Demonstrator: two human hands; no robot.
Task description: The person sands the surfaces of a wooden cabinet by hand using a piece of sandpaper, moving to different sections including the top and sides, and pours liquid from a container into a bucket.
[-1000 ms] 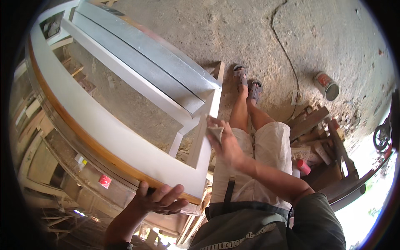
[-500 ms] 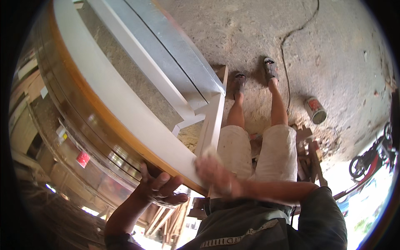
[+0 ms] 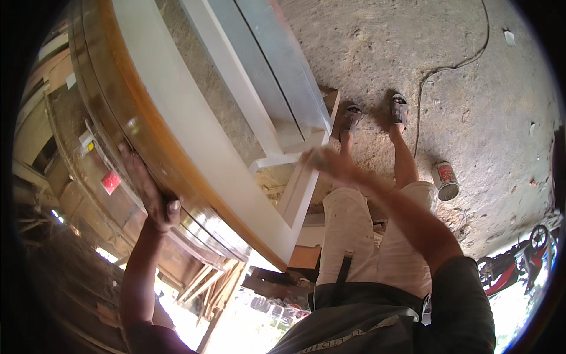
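We note the left hand [image 3: 152,194] wrapped around the outer edge of the frame [image 3: 194,147], fingers curled over the orange-brown unpainted side of the long stile, thumb at the underside. The grip reads as a steadying hold: the hand carries part of the weight and keeps the frame tilted up off the floor [image 3: 471,88].

The frame is a large white-painted wooden piece with a grey panel [image 3: 277,65] set in its upper part; it runs from the top left down to a corner near the person's knees. Its lower corner appears to rest on a wooden block [image 3: 303,256] by the legs, which would explain why one hand suffices on the far side.

The right hand [image 3: 327,162] is at the inner rail of the frame, just below the panel. It is blurred; we cannot tell whether it grips, presses or lies open there.

Further right, on the floor, we record a can [image 3: 446,180] lying beside the right leg, a cable [image 3: 448,65] trailing from the top edge toward the feet, and a red machine [image 3: 519,265] at the lower right rim.
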